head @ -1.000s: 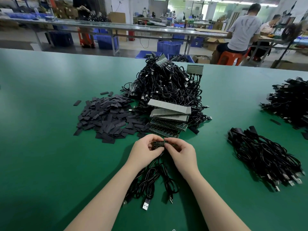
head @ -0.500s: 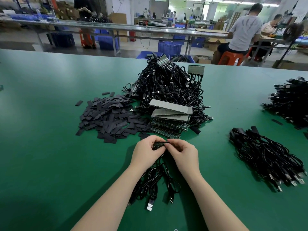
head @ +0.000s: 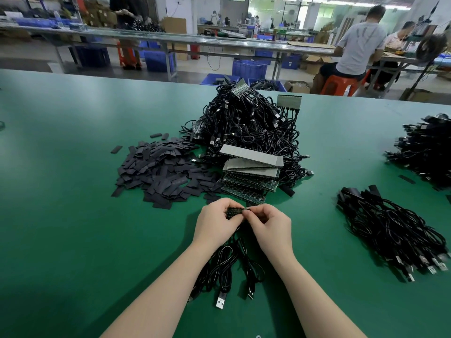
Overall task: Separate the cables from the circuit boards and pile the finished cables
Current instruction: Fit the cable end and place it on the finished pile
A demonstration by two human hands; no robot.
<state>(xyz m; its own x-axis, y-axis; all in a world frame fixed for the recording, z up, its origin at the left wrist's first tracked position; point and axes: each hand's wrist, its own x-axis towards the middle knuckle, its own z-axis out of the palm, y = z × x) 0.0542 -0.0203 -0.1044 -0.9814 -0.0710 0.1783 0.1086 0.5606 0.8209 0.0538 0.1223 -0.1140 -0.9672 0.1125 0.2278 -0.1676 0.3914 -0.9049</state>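
The green bench (head: 73,215) carried a big tangled heap of cables (head: 246,125). Left of that heap lay a spread of flat black strips (head: 158,174); right of it lay a pile of finished cables (head: 390,230). Against the heap's near side sat stacked circuit boards (head: 251,176). Nearer than the heap, the left hand (head: 214,223) and right hand (head: 271,225) each pinched a small circuit board (head: 236,211), grip clamped on it, its cables (head: 224,267) trailing beneath toward the person.
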